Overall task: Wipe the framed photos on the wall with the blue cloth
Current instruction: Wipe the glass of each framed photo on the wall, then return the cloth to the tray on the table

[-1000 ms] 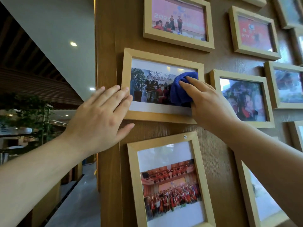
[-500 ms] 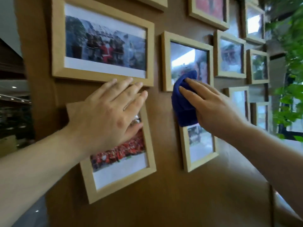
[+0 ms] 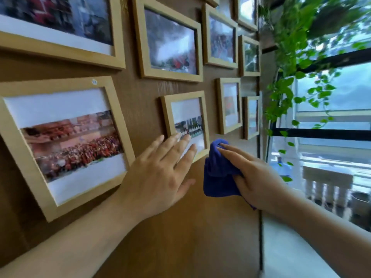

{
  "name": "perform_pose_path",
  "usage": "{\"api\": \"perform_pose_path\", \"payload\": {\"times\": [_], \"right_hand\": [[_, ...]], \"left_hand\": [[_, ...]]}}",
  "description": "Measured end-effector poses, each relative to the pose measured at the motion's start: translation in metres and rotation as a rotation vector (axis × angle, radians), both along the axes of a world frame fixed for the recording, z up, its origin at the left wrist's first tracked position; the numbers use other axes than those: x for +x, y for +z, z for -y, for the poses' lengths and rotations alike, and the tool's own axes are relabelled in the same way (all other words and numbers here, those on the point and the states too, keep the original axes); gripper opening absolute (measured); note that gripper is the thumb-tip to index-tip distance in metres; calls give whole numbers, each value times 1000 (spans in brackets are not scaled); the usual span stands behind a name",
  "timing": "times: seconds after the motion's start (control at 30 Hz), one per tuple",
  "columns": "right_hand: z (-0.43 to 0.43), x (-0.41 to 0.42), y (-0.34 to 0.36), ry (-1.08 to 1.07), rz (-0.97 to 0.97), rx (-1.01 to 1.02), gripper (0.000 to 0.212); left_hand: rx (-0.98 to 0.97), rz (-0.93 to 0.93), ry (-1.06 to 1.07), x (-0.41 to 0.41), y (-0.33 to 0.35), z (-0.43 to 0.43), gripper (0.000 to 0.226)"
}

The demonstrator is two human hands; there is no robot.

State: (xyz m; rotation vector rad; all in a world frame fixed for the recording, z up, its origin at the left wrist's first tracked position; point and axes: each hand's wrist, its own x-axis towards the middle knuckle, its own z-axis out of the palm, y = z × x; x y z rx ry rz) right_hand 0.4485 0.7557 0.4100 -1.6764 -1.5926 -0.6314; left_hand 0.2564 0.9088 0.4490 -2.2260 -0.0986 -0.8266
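Several light wooden framed photos hang on a brown wood-grain wall (image 3: 180, 227). A small upright frame (image 3: 183, 109) hangs at centre; my left hand (image 3: 160, 173) lies flat with spread fingers over its lower left corner. My right hand (image 3: 255, 177) grips a bunched blue cloth (image 3: 216, 177) just right of and below that frame, against the bare wall. A large frame with a red crowd photo (image 3: 60, 141) hangs to the left, and a landscape frame (image 3: 168, 43) above centre.
More frames (image 3: 228, 105) run toward the wall's right edge. Green trailing vines (image 3: 291, 81) hang beside a window with black bars (image 3: 321, 133). A pale sill and a stone balustrade (image 3: 327, 183) lie at lower right.
My view has swung right and down. My left hand left the crowd-photo frame and now rests on the small upright frame. My right hand brought the cloth down below that frame's right corner.
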Motion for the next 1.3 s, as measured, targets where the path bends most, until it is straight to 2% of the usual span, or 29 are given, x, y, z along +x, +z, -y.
{"api": "perform_pose_path", "payload": {"times": [0.13,0.23,0.33,0.5,0.63,0.77,0.93,1.07,1.3], "right_hand": [[26,-46,-32,-138,-66,-4,56],[49,-87,-49,-236,-198,-36,63],[73,-138,-67,-352,-301,-53,62],[145,-212,-96,-578,-374,-106,55],[213,-258,-124,-652,-492,-51,62],[291,-318,-150,-765,-594,54,54],[379,-397,-168,-826,-789,141,59],[464,-460,-174,-890,-857,137,54],[606,-537,-184,-818,-1087,51,49]], "left_hand": [[-52,-26,-109,-24,-28,-3,69],[-78,-52,-200,-38,-46,1,70],[-104,-93,-339,-56,-65,17,68],[-163,-112,-606,-76,-90,65,65],[-183,-113,-804,-86,-108,119,63],[-224,-155,-990,-99,-129,193,60],[-273,-214,-1187,-133,-155,297,56],[-323,-309,-1302,-173,-175,393,57],[-470,-584,-1405,-235,-200,545,73]]}}
